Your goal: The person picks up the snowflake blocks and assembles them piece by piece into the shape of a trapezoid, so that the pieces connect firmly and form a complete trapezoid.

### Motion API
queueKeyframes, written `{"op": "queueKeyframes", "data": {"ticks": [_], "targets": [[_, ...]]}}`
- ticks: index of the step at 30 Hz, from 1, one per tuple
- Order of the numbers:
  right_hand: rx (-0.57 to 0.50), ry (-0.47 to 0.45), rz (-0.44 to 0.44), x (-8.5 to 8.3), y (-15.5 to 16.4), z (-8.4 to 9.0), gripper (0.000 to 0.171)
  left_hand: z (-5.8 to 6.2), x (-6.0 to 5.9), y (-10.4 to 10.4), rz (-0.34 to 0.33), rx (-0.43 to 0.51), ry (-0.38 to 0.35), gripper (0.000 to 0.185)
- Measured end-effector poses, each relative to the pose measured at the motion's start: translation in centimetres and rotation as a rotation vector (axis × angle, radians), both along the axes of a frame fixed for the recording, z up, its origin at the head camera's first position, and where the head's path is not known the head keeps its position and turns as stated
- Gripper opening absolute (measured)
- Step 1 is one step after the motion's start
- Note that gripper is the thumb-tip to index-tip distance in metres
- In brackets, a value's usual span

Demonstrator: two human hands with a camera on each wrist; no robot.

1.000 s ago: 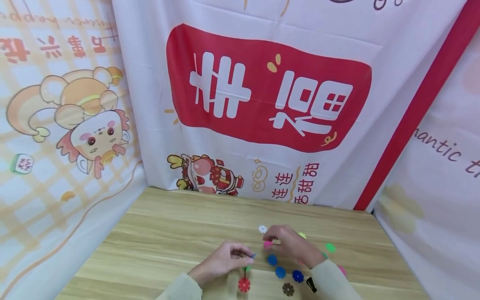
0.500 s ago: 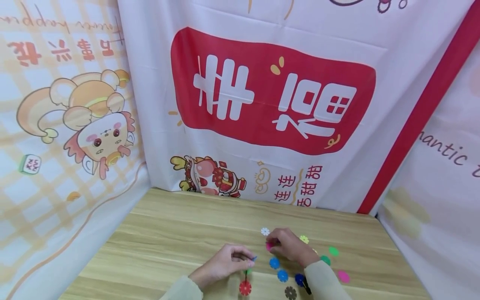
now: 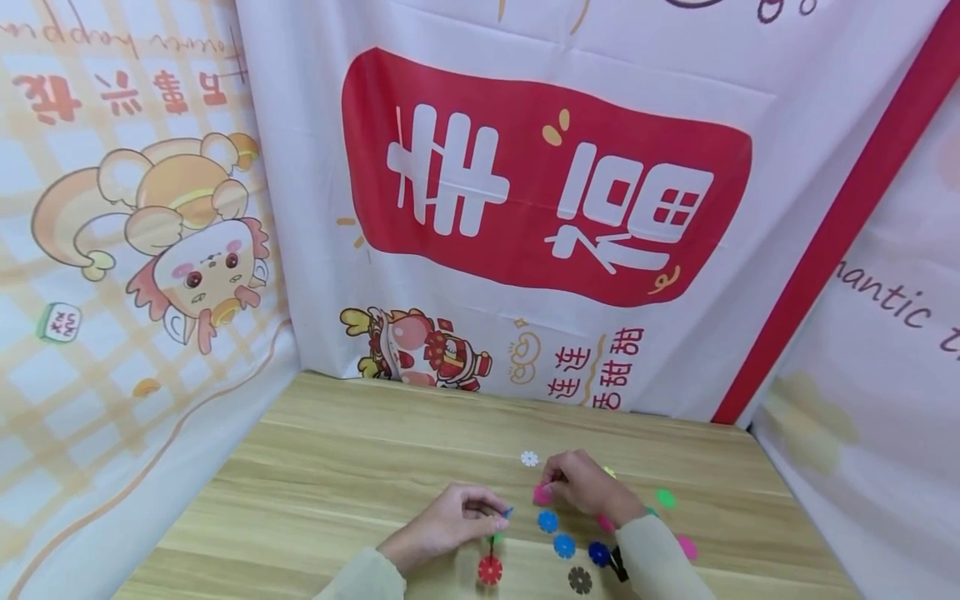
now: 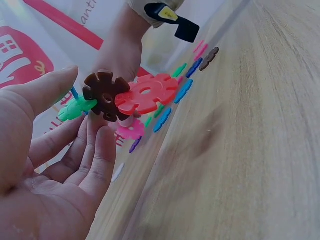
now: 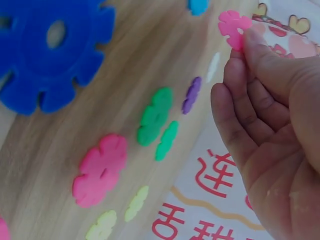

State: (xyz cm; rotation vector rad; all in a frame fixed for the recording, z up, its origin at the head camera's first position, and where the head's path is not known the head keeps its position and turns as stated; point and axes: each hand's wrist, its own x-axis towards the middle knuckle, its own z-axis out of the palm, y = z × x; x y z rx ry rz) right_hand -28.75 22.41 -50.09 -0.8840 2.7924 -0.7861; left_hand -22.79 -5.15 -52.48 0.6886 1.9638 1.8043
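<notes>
In the head view my left hand (image 3: 453, 521) holds a small chain of notched, flower-shaped plastic discs above the table. The left wrist view shows its red disc (image 4: 162, 90) joined to a brown disc (image 4: 100, 92), then a green disc (image 4: 75, 108). A blue disc (image 4: 74, 93), seen edge-on, sits by the thumb, partly hidden by the fingers. My right hand (image 3: 588, 487) pinches a pink disc (image 5: 231, 25) between thumb and forefinger, to the right of the chain and apart from it. The other right fingers curl loosely beneath.
Loose discs lie around my right hand: white (image 3: 529, 458), light blue (image 3: 547, 522), dark blue (image 3: 599, 554), brown (image 3: 580, 580), green (image 3: 665, 497) and pink (image 3: 686, 547). A black strap (image 4: 172, 20) hangs at the right wrist. Printed cloth (image 3: 540, 183) walls the table's back and sides.
My right hand has shifted slightly right with the pink disc, and more of that disc shows than half a second ago. My left hand keeps its hold on the chain, almost still.
</notes>
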Motion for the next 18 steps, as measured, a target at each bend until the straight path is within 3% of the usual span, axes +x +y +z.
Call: {"op": "queueKeyframes", "data": {"ticks": [9,18], "targets": [[-0.128,-0.063,0.004,2.2,-0.8,2.1,0.005,0.2,-0.1,0.1,-0.008,-0.003,-0.009,0.03],[-0.294,-0.104,0.025,4.8,-1.8,4.0,0.007,0.6,0.1,0.5,0.034,-0.038,-0.019,0.026]]}}
